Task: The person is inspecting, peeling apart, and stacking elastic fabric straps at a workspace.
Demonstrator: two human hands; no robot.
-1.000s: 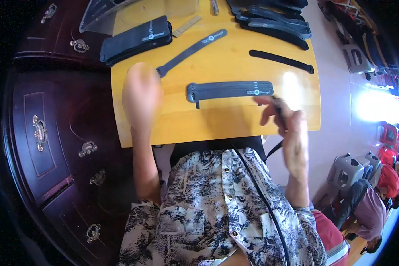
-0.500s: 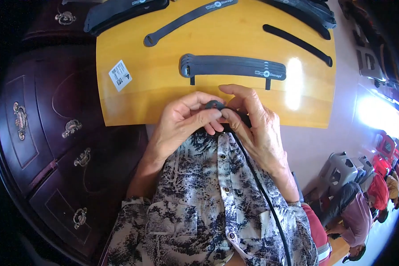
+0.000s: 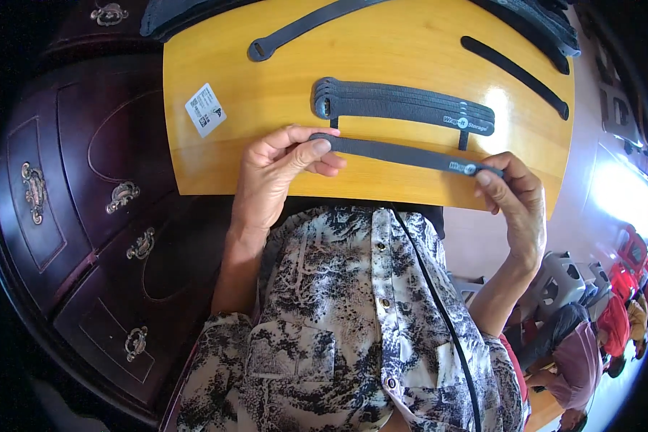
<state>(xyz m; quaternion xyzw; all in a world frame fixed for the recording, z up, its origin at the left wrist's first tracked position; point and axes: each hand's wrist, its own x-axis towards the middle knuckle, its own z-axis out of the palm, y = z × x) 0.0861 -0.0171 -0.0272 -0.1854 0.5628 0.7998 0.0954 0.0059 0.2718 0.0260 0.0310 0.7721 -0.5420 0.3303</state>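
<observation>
A dark grey hook-and-loop storage strap [image 3: 399, 150] is stretched out level between my two hands, above the near edge of the yellow table. My left hand [image 3: 284, 155] pinches its left end between thumb and fingers. At the other end, beside the pale printed mark, my right hand [image 3: 515, 194] pinches it. Just beyond lies a fanned stack of like straps [image 3: 403, 103], with two short black tabs showing beneath it. A single grey strap [image 3: 309, 30] with a slotted round end lies farther off. To the right of that rests a narrow black strap [image 3: 515, 75].
Piles of dark straps lie on the far left [image 3: 194, 16] and far right [image 3: 536, 25] of the yellow table [image 3: 230, 162]. A white label [image 3: 205, 109] is at its left. Dark wooden drawers [image 3: 43, 180] stand left; grey stools [image 3: 558, 281] and seated people [image 3: 579, 345] are at right.
My hands were close together over a bunched dark strap. They have moved apart, the right one to the right, and the strap is now drawn out straight. The view has shifted slightly.
</observation>
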